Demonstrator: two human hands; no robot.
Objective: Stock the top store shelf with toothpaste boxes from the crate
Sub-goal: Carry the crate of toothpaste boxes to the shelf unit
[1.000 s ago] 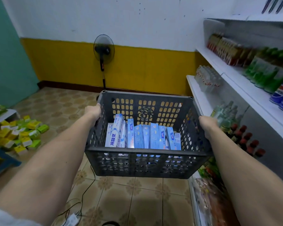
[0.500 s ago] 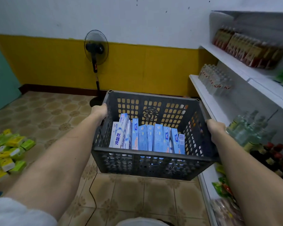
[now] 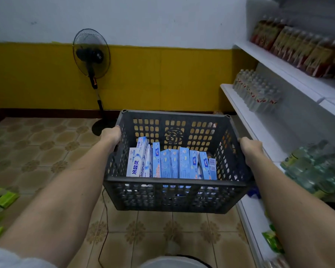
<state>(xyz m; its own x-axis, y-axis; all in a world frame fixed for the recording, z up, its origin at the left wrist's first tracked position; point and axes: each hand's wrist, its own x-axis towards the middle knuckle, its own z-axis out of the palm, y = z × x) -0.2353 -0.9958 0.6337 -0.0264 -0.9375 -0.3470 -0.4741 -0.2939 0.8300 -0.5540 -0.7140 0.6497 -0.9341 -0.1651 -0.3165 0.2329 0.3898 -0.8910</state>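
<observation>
Currently both hands, L point(image 3: 111, 134) & R point(image 3: 250, 149), grip the crate point(image 3: 174, 196) sides, fingers curled on rim; toothpaste boxes point(image 3: 170, 164) upright inside, shelving point(image 3: 259, 124) at right.

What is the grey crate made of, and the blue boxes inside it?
The crate looks like hard moulded plastic, matt dark grey: its walls are a grid of neat square holes. The toothpaste boxes look like thin printed cardboard, slightly glossy, with sharp folded edges and a barcode on one.
</observation>
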